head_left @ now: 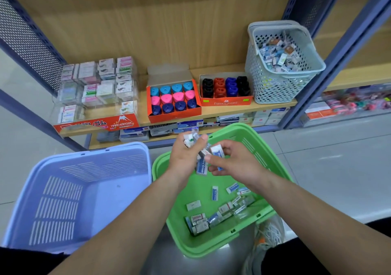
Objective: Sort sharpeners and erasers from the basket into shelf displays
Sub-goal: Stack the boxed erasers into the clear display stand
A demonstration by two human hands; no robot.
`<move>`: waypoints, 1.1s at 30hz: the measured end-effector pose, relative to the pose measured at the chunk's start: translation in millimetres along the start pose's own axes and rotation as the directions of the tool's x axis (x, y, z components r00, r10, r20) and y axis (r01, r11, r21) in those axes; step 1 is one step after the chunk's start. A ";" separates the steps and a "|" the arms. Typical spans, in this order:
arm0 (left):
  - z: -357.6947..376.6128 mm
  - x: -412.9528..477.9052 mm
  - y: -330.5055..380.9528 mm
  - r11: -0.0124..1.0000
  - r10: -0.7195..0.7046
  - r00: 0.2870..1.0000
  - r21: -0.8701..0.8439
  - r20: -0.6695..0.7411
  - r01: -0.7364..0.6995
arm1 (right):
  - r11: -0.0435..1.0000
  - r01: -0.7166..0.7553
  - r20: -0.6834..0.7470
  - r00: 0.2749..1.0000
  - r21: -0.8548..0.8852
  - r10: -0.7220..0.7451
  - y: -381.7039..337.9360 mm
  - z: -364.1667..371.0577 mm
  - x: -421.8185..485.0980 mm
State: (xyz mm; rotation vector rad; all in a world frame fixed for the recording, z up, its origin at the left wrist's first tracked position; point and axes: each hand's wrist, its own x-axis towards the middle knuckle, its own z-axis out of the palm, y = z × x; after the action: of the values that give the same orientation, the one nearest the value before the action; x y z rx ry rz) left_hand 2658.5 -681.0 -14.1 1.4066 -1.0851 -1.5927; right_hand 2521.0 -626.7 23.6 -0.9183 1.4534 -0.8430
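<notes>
Standing over two floor baskets, a person works with both hands above the green basket (184, 190).

Left hand (186, 154): the fingers are curled round a small bundle of erasers (190, 140), whose ends project above the fist.

Right hand (234, 162): thumb and fingertips pinch one white blue-sleeved eraser (216, 151), just beside the left hand's bundle. A hanging eraser (202, 165) dangles between the two hands; which hand bears it cannot be told.

Green basket: loose erasers (220, 211) lie on its floor. Most are gathered toward the near right corner, and a few are scattered nearer the middle.

Lilac basket (101, 192): it stands just beside the green basket's left edge, with its slotted walls and floor in full view.

Shelf (224, 110), from left end to right end:
- A clear display case (97, 88) with a red "Hard Eraser" front is stacked with wrapped erasers.
- An orange box (175, 117) at the front edge, lid folded back, holds triangular sharpeners (177, 97) in three rows: light blue at the back, pink in the middle, dark blue at the front.
- A Faber-Castell box (226, 101) holds upright sharpeners (230, 86) in columns of black, red, blue and black.
- A grey perforated basket (273, 86) holds a heap of small mixed packets (279, 54), too small to identify.

Lower shelf (264, 127): it carries rows of flat boxes (186, 126) along its front edge.
</notes>
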 end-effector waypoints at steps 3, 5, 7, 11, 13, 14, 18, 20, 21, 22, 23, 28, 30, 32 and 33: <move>0.7 -1.4 -3.7 0.999 -0.039 0.999 -0.039 -0.020 0.039 | 0.998 -0.041 0.037 0.999 0.039 0.039 4.7 -1.6 1.3; 3.1 -1.8 -5.6 0.994 -0.068 0.997 -0.088 -0.037 0.064 | 0.995 -0.068 0.043 0.997 0.069 0.065 9.5 -1.7 1.5; 6.7 0.2 -7.5 0.984 -0.109 0.992 -0.145 -0.058 0.100 | 0.990 -0.085 0.028 0.996 0.109 0.083 14.3 -2.6 2.9; 14.0 6.7 -9.7 0.969 -0.151 0.987 -0.207 -0.051 0.138 | 0.970 -0.104 -0.002 0.994 0.222 0.107 20.2 -8.8 8.0; 15.8 9.5 -10.9 0.968 -0.154 0.988 -0.205 -0.032 0.144 | 0.959 -0.117 -0.003 0.993 0.259 0.122 22.0 -12.4 10.7; 16.2 10.7 -11.9 0.968 -0.150 0.988 -0.206 -0.021 0.143 | 0.954 -0.125 -0.003 0.991 0.273 0.131 22.4 -13.8 11.7; 16.5 14.4 -14.1 0.971 -0.147 0.989 -0.192 0.003 0.145 | 0.930 -0.156 0.001 0.986 0.332 0.165 24.5 -17.3 17.6; 14.9 16.8 -14.7 0.975 -0.143 0.990 -0.175 -0.005 0.140 | 0.933 -0.171 0.006 0.984 0.317 0.178 24.7 -18.4 20.8; 13.9 17.6 -13.8 0.977 -0.137 0.991 -0.164 -0.011 0.133 | 0.937 -0.175 0.004 0.983 0.304 0.182 25.1 -19.2 22.5; 12.2 19.2 -13.7 0.979 -0.132 0.991 -0.159 -0.018 0.127 | 0.940 -0.176 -0.002 0.983 0.291 0.184 25.5 -20.0 23.9; 9.9 20.6 -13.5 0.981 -0.131 0.991 -0.148 -0.027 0.125 | 0.944 -0.175 -0.008 0.983 0.280 0.184 26.5 -20.8 25.4; -10.3 26.9 -10.9 0.991 -0.106 0.992 -0.085 -0.062 0.100 | 0.962 -0.150 -0.030 0.986 0.228 0.161 29.4 -24.6 28.7; -18.5 21.3 -7.0 0.994 -0.097 0.994 -0.050 -0.044 0.095 | 0.965 -0.144 -0.043 0.987 0.221 0.157 30.2 -26.2 29.4; -24.1 14.9 -10.9 0.994 -0.110 0.994 0.018 0.007 0.109 | 0.967 -0.130 -0.072 0.986 0.219 0.149 31.8 -27.2 29.7; -25.2 11.3 -14.8 0.990 -0.132 0.991 0.047 0.037 0.131 | 0.968 -0.117 -0.093 0.986 0.222 0.141 32.6 -27.4 29.9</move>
State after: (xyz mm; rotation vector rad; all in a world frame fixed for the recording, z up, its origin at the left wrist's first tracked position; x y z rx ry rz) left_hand 2682.1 -688.9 -33.0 1.5090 -1.0762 -1.7058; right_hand 2490.3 -639.7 -16.4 -0.6161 1.4648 -0.9441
